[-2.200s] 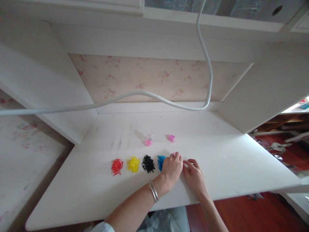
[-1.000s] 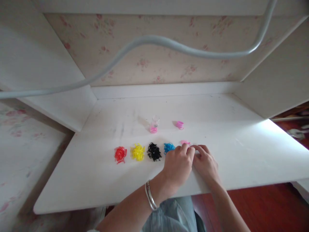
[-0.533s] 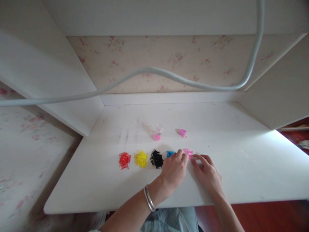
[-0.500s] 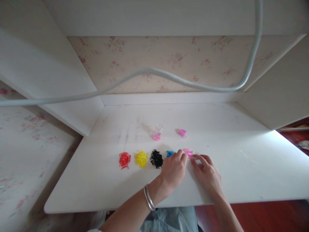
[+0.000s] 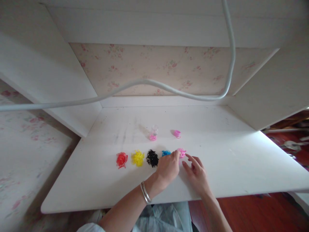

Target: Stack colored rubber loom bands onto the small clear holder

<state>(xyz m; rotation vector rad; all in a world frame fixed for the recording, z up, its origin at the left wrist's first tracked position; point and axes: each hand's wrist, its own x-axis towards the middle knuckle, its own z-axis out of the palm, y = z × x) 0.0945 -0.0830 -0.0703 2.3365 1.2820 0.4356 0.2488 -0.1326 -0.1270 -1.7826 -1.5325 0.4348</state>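
A pile of pink rubber bands [image 5: 182, 152] lies just beyond my fingertips on the white table. My left hand [image 5: 168, 167], with silver bangles on the wrist, is closed in a pinch at the pile's near left side; what the fingertips hold is hidden. My right hand [image 5: 197, 174] is open, thumb and index finger apart, the index fingertip at the pile's right edge. Partly behind my left hand is a blue pile of bands [image 5: 166, 153]. Further left lie black bands [image 5: 152, 158], yellow bands [image 5: 137, 158] and red bands [image 5: 122, 159].
Behind the piles stands a small clear container [image 5: 154, 130] with pink bands [image 5: 153, 138] at its base. A small pink ring-shaped object [image 5: 177, 133] sits to its right. A white cable [image 5: 145, 82] crosses the view above the table [image 5: 96, 180], between white side panels.
The view has shifted slightly. My left hand stays pinched by the pink pile. My right hand's fingers have spread and moved slightly apart from the left hand's fingertips.
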